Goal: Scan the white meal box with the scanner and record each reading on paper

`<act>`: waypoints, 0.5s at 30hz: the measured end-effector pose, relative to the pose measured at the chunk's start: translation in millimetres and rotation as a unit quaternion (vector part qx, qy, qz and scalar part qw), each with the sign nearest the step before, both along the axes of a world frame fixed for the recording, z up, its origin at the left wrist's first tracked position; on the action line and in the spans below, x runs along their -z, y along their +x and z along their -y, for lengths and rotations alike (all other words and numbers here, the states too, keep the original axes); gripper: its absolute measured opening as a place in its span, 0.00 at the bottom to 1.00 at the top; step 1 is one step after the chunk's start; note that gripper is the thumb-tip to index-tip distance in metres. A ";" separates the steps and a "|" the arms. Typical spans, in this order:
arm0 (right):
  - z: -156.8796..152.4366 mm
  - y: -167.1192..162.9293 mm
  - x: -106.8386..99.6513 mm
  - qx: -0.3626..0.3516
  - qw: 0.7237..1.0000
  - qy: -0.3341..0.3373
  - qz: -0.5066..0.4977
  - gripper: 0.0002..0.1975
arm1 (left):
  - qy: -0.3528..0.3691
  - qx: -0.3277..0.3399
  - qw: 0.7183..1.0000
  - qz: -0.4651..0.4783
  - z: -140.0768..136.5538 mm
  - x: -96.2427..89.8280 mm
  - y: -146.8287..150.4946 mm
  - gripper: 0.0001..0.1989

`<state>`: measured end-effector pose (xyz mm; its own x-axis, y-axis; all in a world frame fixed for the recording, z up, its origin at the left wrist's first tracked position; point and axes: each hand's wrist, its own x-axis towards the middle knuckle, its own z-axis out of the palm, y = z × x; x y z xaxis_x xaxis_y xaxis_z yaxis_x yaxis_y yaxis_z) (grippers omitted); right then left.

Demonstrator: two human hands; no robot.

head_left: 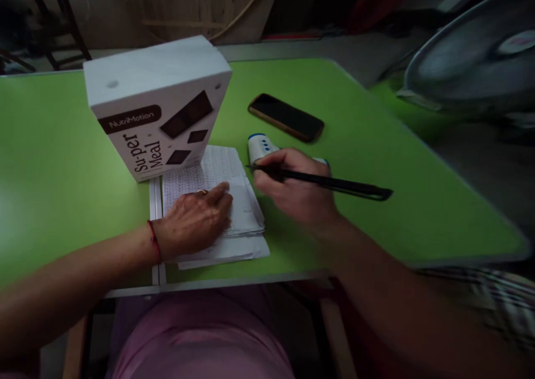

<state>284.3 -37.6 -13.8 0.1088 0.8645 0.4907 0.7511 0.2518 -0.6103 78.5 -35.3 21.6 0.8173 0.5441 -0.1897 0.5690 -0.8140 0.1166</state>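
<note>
My left hand point(196, 220) lies flat on a stack of written paper sheets point(217, 173) on the green table point(62, 161), fingers spread, a ring on one finger and a red thread at the wrist. My right hand point(292, 189) grips a black pen point(334, 184) just right of the sheets, the pen's tip pointing left toward the paper. A small white and blue device point(261, 146) sits just behind my right hand, partly hidden by it.
A white box point(159, 100) printed "NutriMotion Su-per Meal" stands upright behind the paper. A dark phone point(286, 117) lies face up farther back. A fan point(476, 56) stands off the table's right side. The table's near edge is at my lap.
</note>
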 end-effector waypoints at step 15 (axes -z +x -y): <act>37.2 3.5 1.8 -0.191 0.943 -0.011 0.273 0.21 | 0.050 -0.347 0.917 0.192 -58.4 -50.6 -144.6 0.40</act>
